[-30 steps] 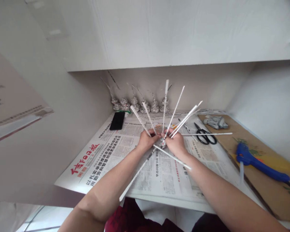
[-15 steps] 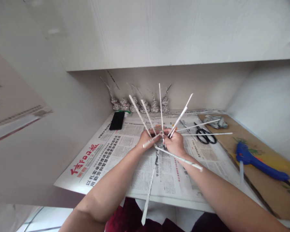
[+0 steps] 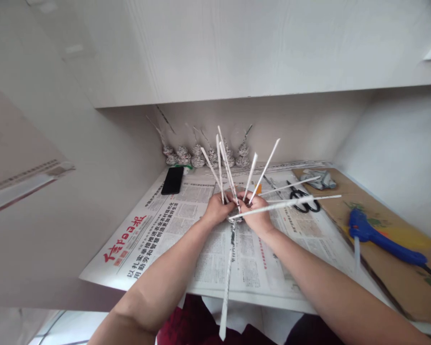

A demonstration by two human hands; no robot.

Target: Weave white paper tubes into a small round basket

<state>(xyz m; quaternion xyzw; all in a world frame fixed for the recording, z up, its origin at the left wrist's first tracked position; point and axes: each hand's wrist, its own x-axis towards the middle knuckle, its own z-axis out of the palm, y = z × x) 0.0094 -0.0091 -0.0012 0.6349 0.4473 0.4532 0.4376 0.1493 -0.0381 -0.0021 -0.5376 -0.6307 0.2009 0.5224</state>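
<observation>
– In the head view, where is the paper piece [image 3: 235, 220]?
– Between left hand [image 3: 217, 210] and right hand [image 3: 257, 214]; both grips pinch it.
– And the long paper rod [image 3: 290, 203]?
– Its length points rightward, across the right hand, the nearer one.

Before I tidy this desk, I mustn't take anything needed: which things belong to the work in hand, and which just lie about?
Likely the work's:
paper sticks, held by left hand and right hand
newspaper beneath
scissors, blue glue gun: untouched, possibly tools

Seemingly lying about:
black phone
grey wad
</observation>
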